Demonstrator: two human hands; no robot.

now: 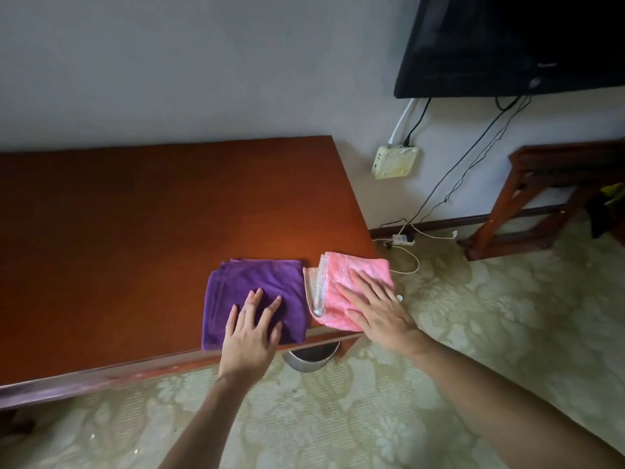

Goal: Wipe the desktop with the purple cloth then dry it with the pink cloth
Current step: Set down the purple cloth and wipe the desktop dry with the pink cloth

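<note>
Head view, looking down over a wooden desk point(135, 214), its left end cut off by the frame. Two folded cloths near the front right corner, side by side and just touching: one purple cloth point(257, 282), one pink cloth point(358, 272) with a pale, shiny strip along its left fold, hard to identify. Left hand point(252, 336) flat on the purple cloth, fingers spread, gripping nothing. Right hand point(375, 309) flat on the pink cloth, fingers likewise extended. Under the desk edge, part of one metal bin point(309, 358), mostly hidden. Top right, one dark screen point(514, 42), cut off, cables hanging below. One pale box point(394, 162) on the wall. Carpet point(338, 418) underfoot.
</note>
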